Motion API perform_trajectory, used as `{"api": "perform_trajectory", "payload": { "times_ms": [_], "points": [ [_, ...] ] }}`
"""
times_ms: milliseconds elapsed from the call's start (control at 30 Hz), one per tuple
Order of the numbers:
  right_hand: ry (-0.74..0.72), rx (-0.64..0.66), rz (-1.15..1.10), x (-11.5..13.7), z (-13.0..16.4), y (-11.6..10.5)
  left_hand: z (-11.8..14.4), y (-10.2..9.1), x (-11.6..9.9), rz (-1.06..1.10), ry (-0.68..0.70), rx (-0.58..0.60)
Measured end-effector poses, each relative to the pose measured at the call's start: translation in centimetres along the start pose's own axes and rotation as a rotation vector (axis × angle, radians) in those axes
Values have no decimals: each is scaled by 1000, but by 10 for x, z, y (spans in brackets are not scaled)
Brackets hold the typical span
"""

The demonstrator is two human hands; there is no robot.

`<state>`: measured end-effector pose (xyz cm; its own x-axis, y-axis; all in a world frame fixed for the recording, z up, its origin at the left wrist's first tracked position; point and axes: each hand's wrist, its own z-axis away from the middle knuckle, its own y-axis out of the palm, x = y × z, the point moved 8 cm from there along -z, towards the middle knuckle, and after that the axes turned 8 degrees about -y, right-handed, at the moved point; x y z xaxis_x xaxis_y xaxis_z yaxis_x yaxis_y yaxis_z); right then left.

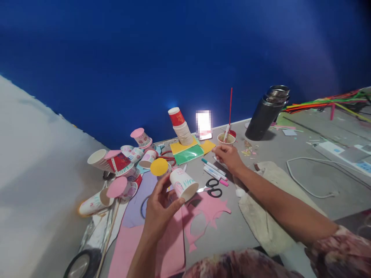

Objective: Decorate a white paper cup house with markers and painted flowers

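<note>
Left hand (158,206) grips one white paper cup (183,184), fingers curled around its lower wall, cup tipped on its side with the open mouth facing down-right, held above the pink paper sheet (171,247). Right hand (228,156) is stretched out to the far side of the table, fingers loosely closed near a marker end just by the small cup of glue (226,139); cannot tell if it really pinches anything. One red-handled brush (230,108) stands in that small cup. Three markers (214,172) lie side by side just below the right hand, one with a pink cap. One pair of black-handled scissors (211,188) lies next to the held cup, touching the pink cutout (211,210) with two eye-like holes. One stack of paper cups (181,127) with a red cup on top stands on coloured sheets: one yellow sheet (181,147), one green sheet (188,154). Left of that, a heap of decorated cups (124,162), roughly eight, some lying down, two capped with pink discs, one with a yellow disc (159,166). One purple sheet (136,208) under the left hand area. One dark thermos (268,114) stands well apart at the right rear. One bundle of coloured pipe cleaners (327,101) at the far right edge. One white cable (307,177) loops on the grey table (290,146), one power strip (344,152) near it. One beige cloth (261,208) under the right forearm.
</note>
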<state>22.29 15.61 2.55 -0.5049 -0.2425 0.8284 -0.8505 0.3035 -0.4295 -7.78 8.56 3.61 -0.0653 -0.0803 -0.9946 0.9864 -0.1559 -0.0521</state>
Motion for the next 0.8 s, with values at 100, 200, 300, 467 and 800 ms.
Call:
{"api": "perform_trajectory", "payload": {
  "times_ms": [100, 200, 300, 467, 800],
  "points": [
    [44, 79, -37, 8, -6, -11, 7, -1, 11, -8, -69, 12],
    [56, 193, 21, 17, 4, -25, 11, -3, 20, -72, -114, 43],
    [37, 355, 182, 20, 31, -26, 11, -6, 24, -130, -127, 52],
    [16, 509, 466, 6, 70, -10, 2, 2, 21, -138, -138, 50],
    [-15, 604, 632, 3, 82, 7, -1, 1, 15, -210, -93, 38]
  ]
}}
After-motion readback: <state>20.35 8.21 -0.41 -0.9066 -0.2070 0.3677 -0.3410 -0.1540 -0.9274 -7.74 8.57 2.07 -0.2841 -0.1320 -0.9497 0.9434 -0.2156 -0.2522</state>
